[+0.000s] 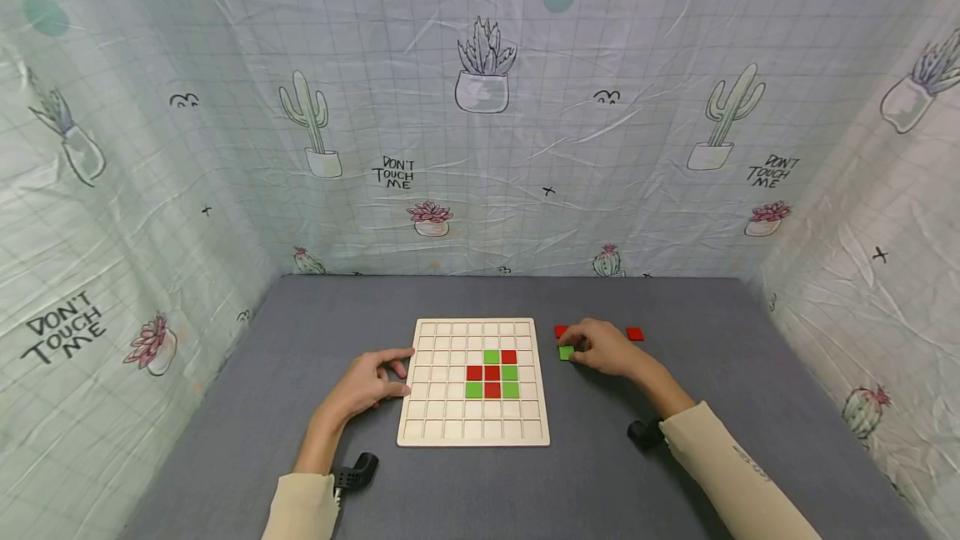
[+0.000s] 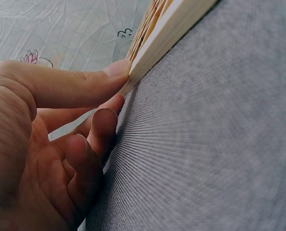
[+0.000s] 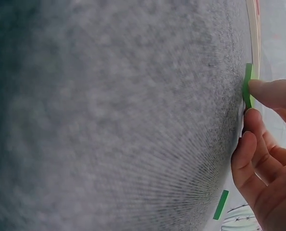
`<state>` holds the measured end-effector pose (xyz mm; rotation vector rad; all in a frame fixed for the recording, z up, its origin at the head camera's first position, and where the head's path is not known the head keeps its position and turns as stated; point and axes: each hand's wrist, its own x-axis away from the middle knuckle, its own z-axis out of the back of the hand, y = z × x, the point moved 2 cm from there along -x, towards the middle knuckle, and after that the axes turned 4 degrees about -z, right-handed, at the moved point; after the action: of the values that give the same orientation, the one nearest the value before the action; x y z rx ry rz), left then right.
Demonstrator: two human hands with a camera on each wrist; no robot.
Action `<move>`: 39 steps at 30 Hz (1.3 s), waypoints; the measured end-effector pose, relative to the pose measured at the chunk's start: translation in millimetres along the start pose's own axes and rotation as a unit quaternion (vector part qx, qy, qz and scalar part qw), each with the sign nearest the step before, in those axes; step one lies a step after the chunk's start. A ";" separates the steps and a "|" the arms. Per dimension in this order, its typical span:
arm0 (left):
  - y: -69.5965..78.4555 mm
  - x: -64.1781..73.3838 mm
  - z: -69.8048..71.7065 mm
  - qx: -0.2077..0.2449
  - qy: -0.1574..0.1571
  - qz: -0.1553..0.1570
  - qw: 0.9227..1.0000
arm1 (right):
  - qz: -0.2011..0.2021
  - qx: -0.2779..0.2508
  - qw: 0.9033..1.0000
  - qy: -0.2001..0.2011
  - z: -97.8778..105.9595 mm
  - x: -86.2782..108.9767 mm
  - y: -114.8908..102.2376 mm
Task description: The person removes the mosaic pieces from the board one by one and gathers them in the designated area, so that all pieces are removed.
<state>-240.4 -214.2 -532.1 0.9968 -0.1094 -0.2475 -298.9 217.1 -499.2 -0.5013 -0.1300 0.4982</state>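
Note:
A pale wooden grid board (image 1: 442, 432) lies on the table, with several red and green square tiles in cells right of its middle. At its left edge my left hand (image 1: 362, 382) touches the side with thumb and index finger spread apart; the left wrist view has the thumb (image 2: 75, 84) against the board's edge (image 2: 167, 41). Right of the board, my right hand (image 1: 600, 347) pinches a green tile (image 1: 566, 352). The right wrist view shows the thumb on this green tile (image 3: 247, 91), its other fingers curled below.
One red tile (image 1: 560, 331) lies just behind the right fingers, another red tile (image 1: 634, 333) beyond the knuckles. A second loose green tile (image 3: 220, 204) appears in the right wrist view. Printed cloth (image 1: 525, 232) walls the grey table (image 1: 337, 307) at the back and sides.

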 end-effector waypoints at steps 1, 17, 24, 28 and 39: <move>-0.1 0.1 -0.1 0.000 0.000 0.000 1.000 | -0.001 -0.001 1.000 -0.001 -0.1 -0.1 0.5; -0.4 1.2 1.6 0.002 -0.011 -0.003 1.000 | 0.007 -0.007 1.000 -0.004 1.1 0.1 -2.0; 0.5 1.5 1.2 -0.002 -0.011 -0.007 1.000 | -0.005 -0.004 1.000 -0.009 0.5 -1.1 -1.3; 1.0 1.0 0.8 -0.002 -0.008 -0.006 1.000 | 0.002 0.000 1.000 -0.013 0.5 -1.7 -0.7; 1.5 0.7 0.6 -0.007 -0.007 -0.012 1.000 | 0.002 -0.003 1.000 -0.016 2.8 -0.8 0.0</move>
<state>-239.5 -214.1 -530.5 0.9823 -0.1080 -0.2779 -300.3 218.0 -496.7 -0.4992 -0.1607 0.5109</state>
